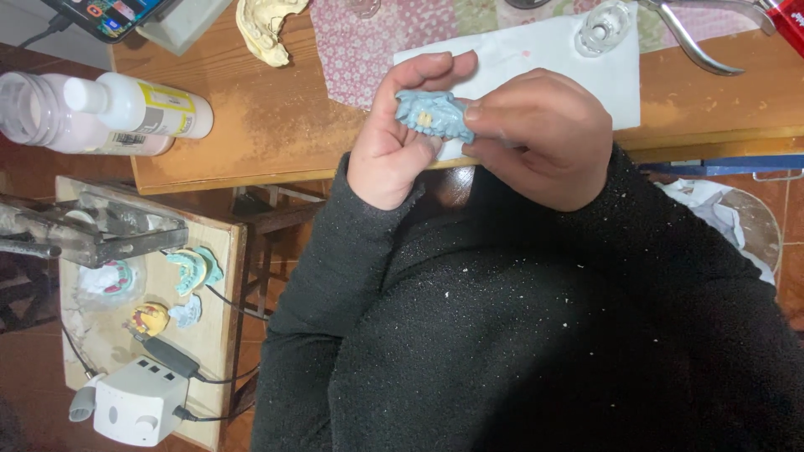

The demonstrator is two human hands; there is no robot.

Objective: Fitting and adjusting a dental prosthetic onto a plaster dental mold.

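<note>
Head view: fingers of the left hand [394, 138] curl around a pale blue dental cast [435, 115], thumb over its top edge. The right hand [540, 138] closes on the cast's other end, fingertips pinched. The cast is held above the edge of the wooden table [268, 125], before a white paper sheet [536, 59]. Metal pliers [703, 33] lie beyond.

The left hand [394, 138] and right hand [536, 138] together hold a light blue dental cast [435, 115] with a yellowish tooth set in it, just above the edge of the wooden surface [276, 125]. Behind the hands lie a white sheet [536, 54], a patterned cloth [360, 42], pliers [703, 38] and a yellow cast [264, 29]. Two white bottles [100, 113] lie at the surface's left end, and a lower board [209, 335] carries more casts and a white control box [138, 402].
</note>
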